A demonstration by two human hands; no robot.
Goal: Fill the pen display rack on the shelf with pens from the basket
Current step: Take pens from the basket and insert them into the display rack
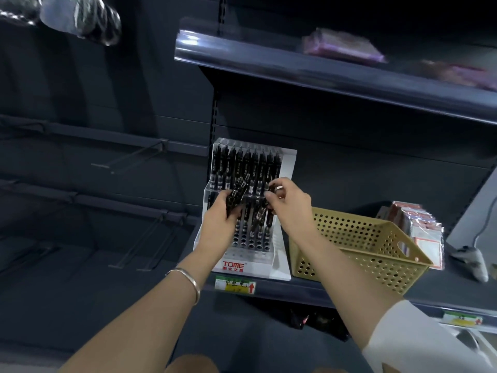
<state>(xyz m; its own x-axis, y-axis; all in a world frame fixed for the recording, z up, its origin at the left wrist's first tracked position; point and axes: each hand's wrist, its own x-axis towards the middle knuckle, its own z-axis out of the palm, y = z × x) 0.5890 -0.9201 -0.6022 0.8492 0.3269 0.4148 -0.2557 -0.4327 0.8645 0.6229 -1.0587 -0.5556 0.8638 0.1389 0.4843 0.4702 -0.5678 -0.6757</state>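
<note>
Left hand (217,220) grips pen bundle (238,195); right hand (289,208) pinches pen (260,214) over TOME rack (233,261).

**Q:** Which zones of the rack (243,255) are unreadable?

**A:** The middle rows, which are covered by the left hand (217,223) and right hand (289,204). The pens (236,193) gripped in the left hand overlap and blur, so the count is not resolvable.

**Q:** What is the right hand's grip status?

**A:** The fingertips curl against dark pens. Whether one is pinched cannot be told.

**Q:** And the basket (363,247)?

**A:** The floor is partly hidden by the right forearm (336,267) and the near wall.

**Q:** Any other zones?

**A:** The packets (341,45) on the upper shelf (322,74) are blurred and their print is illegible. The label (235,284) has handwriting too small to read. The items (80,17) at top left are smeared and cut by the edge. The dark object (304,319) below the shelf is unidentifiable.
</note>
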